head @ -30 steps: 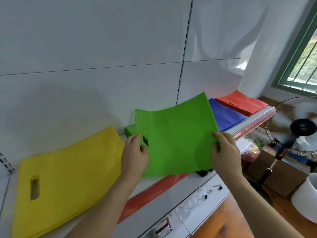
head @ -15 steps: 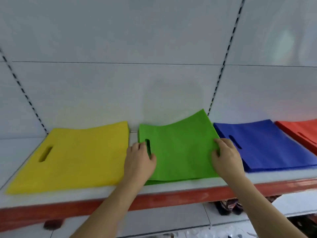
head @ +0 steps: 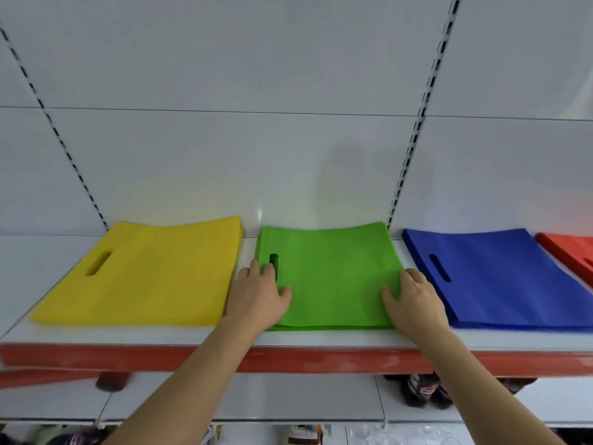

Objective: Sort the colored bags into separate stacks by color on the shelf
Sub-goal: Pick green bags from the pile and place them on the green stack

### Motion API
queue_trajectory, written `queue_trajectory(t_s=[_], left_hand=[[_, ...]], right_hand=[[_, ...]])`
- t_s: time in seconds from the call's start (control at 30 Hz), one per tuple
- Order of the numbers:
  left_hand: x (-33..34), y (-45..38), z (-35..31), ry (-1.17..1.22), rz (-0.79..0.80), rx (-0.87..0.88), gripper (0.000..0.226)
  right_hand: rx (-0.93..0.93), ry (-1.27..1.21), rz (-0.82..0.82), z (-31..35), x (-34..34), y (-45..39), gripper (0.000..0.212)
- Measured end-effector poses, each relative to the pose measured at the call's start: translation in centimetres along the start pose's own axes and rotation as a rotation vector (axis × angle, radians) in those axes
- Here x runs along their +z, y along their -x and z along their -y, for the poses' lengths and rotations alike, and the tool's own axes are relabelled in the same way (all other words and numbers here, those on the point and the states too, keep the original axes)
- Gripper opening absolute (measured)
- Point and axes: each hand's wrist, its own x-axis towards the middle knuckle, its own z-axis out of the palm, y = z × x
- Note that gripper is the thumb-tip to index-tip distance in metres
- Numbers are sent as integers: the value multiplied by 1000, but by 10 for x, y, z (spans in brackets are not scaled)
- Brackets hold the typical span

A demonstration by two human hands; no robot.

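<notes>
A: Where are the bags?

B: Four stacks lie flat in a row on the shelf [head: 321,340]: yellow stack [head: 144,274] at the left, green stack [head: 333,277] in the middle, blue stack [head: 500,277] to its right, red stack [head: 571,252] cut off at the right edge. Narrow gaps of white shelf separate them.

A: And the hands?

B: Both rest on the green stack. The left hand [head: 260,297] lies on its left edge beside the handle slot, fingers [head: 268,271] fairly straight, thumb spread onto the top bag. The right hand [head: 414,300] lies on its right edge, fingers flat, thumb out. Neither grips anything.
</notes>
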Motion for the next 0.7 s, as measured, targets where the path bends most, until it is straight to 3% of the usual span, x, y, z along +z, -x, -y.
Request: queue_trajectory(t_s=[0.37, 0.53, 0.7], left_hand=[[-4, -4, 3, 30, 5, -26, 70], [-13, 5, 8, 10, -199, -47, 63], [-23, 25, 28, -45, -268, -57, 64]], right_hand=[[-58, 121, 64, 1, 4, -2, 62], [-131, 186, -25, 15, 0, 1, 74], [-232, 214, -42, 51, 3, 18, 79]])
